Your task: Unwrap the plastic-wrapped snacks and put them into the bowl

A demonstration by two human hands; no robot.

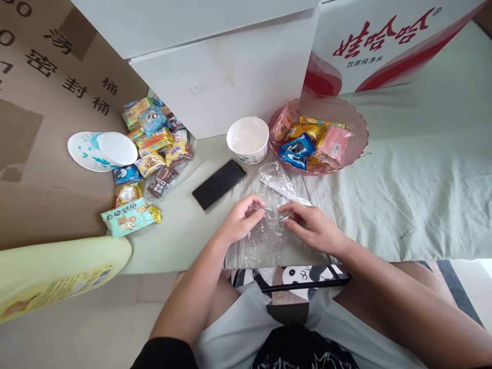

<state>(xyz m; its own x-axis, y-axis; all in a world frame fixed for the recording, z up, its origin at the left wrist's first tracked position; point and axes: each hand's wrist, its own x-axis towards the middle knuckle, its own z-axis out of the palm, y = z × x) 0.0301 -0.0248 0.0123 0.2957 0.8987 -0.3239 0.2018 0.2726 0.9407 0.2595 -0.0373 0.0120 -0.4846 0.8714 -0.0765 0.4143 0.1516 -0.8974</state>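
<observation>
A crumpled sheet of clear plastic film lies on the pale green cloth before me, reaching over its front edge. My left hand is closed at the film's left side, thumb and fingers pinching it. On the other side, my right hand has its fingertips bent together on the film. Just beyond my fingers, a slim white stick-like tool rests slantwise on the plastic; its kind is unclear. A dark-screened phone lies left of the film, and a white paper bowl stands upright behind it.
A pink ribbed glass dish holds several wrapped snacks. More snack packets are piled at left, by a tipped paper bowl. Cardboard boxes wall off the back and left. A yellow container stands at front left.
</observation>
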